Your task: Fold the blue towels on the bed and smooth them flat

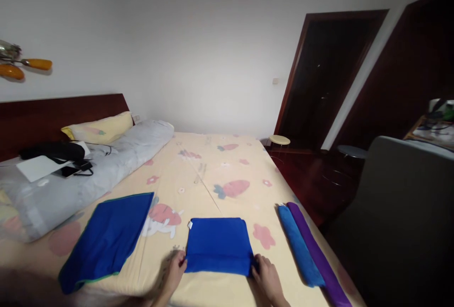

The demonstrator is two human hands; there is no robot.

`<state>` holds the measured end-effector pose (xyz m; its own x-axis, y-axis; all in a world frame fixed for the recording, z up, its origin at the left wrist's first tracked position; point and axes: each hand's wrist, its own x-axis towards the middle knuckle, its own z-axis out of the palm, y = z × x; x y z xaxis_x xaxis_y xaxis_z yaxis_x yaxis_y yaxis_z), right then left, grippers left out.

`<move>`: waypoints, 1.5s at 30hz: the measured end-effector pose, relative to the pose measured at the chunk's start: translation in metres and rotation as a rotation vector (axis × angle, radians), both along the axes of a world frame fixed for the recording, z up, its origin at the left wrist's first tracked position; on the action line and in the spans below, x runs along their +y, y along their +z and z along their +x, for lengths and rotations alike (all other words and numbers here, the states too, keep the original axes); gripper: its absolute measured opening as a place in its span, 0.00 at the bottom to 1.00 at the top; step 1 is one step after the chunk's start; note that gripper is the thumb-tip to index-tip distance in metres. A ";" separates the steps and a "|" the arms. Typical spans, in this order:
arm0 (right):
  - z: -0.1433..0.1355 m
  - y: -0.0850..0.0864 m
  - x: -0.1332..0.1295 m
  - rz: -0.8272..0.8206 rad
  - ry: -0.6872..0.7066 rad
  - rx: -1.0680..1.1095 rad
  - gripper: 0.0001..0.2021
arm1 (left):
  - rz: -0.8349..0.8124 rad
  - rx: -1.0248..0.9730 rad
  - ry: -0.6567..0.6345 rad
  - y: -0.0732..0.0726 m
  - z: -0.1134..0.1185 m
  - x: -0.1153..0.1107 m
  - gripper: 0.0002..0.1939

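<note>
On near part of cream bedsheet w/ pink carrot & flower print, a folded deep-blue rectangular fabric cloth lies flat, small white fabric tag at its far L corner; L hand has thumb & fingers nearly closed, pinching cloth's L edge close to the front; R hand likewise pinches the R edge, fingertips partly hidden. Off to L lies a spread blue cloth w/ green trim; to R, a rolled lighter-blue cloth beside a rolled purple cloth.
</note>
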<state>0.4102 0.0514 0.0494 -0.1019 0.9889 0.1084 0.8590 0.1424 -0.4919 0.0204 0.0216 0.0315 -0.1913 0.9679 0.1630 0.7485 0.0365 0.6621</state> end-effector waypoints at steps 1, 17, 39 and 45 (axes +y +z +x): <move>-0.001 -0.001 0.001 0.024 -0.018 -0.011 0.14 | 0.018 0.022 0.032 0.001 0.003 0.000 0.12; -0.102 -0.034 -0.023 0.401 0.351 -0.167 0.28 | 0.280 0.692 -0.283 -0.006 0.116 -0.014 0.37; 0.005 0.014 0.005 0.065 0.274 -0.128 0.21 | 0.092 0.630 -0.361 0.005 0.007 -0.003 0.38; 0.007 0.038 -0.002 -0.008 0.301 -0.035 0.16 | 0.097 0.519 -0.395 0.019 0.000 -0.015 0.31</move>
